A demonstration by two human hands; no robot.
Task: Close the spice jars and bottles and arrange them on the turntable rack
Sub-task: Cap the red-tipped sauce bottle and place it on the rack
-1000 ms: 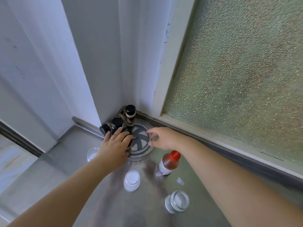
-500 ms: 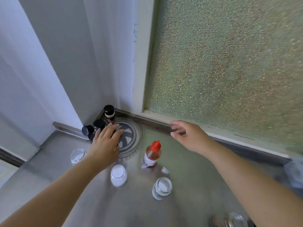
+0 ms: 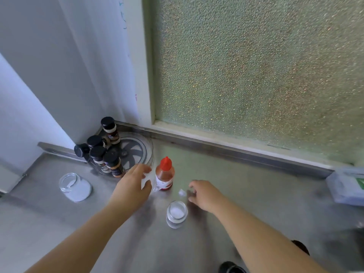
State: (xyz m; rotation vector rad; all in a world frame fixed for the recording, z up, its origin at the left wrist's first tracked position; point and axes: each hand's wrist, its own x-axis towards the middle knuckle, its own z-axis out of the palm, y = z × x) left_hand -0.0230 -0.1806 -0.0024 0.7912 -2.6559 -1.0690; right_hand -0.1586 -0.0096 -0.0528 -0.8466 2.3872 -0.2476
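Fingers [image 3: 144, 170] of our left hand [image 3: 131, 191] wrap a white-lidded jar [image 3: 146, 183] just left of the red-capped bottle [image 3: 165, 175]; our right hand [image 3: 204, 195], right of it, curls loosely over the surface [image 3: 246, 194], holding nothing.

Bench [image 3: 246, 194] seen as brushed metal w/ dull sheen. Window pane [image 3: 256, 75]: rough pebbled glass. Jars [image 3: 176, 213] of clear glossy glass. Bottle [image 3: 165, 179] in smooth plastic, red cap. Spice jar lids [image 3: 107, 121]: matt black plastic.
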